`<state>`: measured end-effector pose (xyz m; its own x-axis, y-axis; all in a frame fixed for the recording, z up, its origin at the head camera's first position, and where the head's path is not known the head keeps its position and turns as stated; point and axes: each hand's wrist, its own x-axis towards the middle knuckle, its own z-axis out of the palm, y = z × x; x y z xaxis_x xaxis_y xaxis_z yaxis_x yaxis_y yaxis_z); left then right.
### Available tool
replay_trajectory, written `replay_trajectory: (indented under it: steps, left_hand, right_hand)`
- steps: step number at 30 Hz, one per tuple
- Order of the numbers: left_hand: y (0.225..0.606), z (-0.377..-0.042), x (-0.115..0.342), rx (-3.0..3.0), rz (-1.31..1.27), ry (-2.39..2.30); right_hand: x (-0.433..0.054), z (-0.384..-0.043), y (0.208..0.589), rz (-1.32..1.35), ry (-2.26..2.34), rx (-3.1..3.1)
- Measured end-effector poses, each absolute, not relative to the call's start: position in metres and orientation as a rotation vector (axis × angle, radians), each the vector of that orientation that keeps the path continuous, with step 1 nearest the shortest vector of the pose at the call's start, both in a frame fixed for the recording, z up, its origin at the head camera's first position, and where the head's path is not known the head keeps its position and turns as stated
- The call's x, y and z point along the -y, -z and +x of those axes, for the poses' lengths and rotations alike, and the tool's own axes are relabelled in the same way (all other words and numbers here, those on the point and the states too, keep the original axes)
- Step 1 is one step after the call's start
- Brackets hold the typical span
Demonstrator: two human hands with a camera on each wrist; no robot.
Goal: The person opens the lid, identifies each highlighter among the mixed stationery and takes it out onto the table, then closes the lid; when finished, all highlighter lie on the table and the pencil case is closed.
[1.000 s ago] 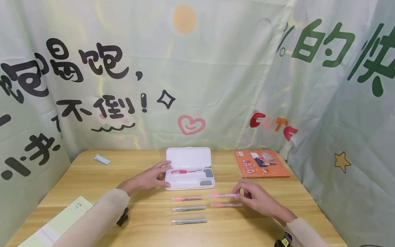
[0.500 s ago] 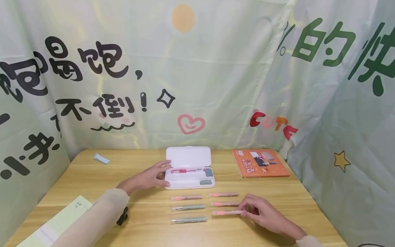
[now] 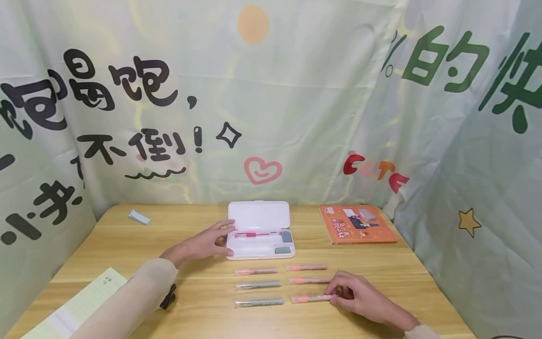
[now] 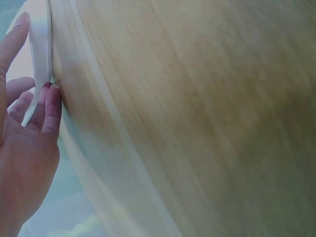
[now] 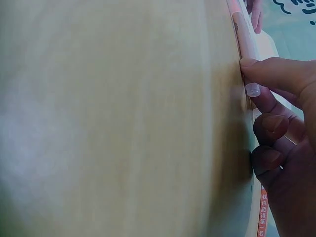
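A white pencil case lies open at the back middle of the table, with a red pen and two grey erasers inside. My left hand holds its left side, thumb at the near corner and fingers toward the hinge; the left wrist view shows the fingers against the case's white edge. On the right, my right hand pinches the end of a pink pen between thumb and fingers, low at the tabletop. Two other pink pens lie above it in the same column.
Left of that column lie one pink pen and two grey-green pens. An orange book is at the back right, a small pale blue object at the back left. A green notepad sits partly under the left sleeve.
My right hand let go of a pink pen at the top of the right column, then brought another to the column's bottom and shifted it slightly nearer. The left hand stayed on the case.
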<state>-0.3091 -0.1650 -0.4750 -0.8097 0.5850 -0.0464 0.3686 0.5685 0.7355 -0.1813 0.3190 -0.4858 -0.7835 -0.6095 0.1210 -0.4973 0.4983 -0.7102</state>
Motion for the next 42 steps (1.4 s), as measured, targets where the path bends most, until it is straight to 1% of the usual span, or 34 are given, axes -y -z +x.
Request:
replay_trajectory:
  steps: [6,19,27,34,42]
  left_hand:
    - [0.475,-0.309,0.164,-2.52,0.786,-1.084]
    - [0.475,-0.309,0.165,-2.525,0.78,-1.08]
    - [0.475,-0.309,0.165,-2.524,0.769,-1.058]
    - [0.478,-0.311,0.166,-2.511,0.736,-1.076]
    - [0.477,-0.31,0.165,-2.524,0.753,-1.059]
  right_hand:
    - [-0.318,-0.18,0.485,-0.977,1.161,-2.6]
    - [-0.318,-0.182,0.485,-0.896,1.176,-2.608]
    - [-0.314,-0.184,0.472,-0.841,1.267,-2.638]
    - [-0.303,-0.209,0.451,-0.822,1.287,-2.714]
    - [-0.285,-0.248,0.429,-0.685,1.327,-2.7]
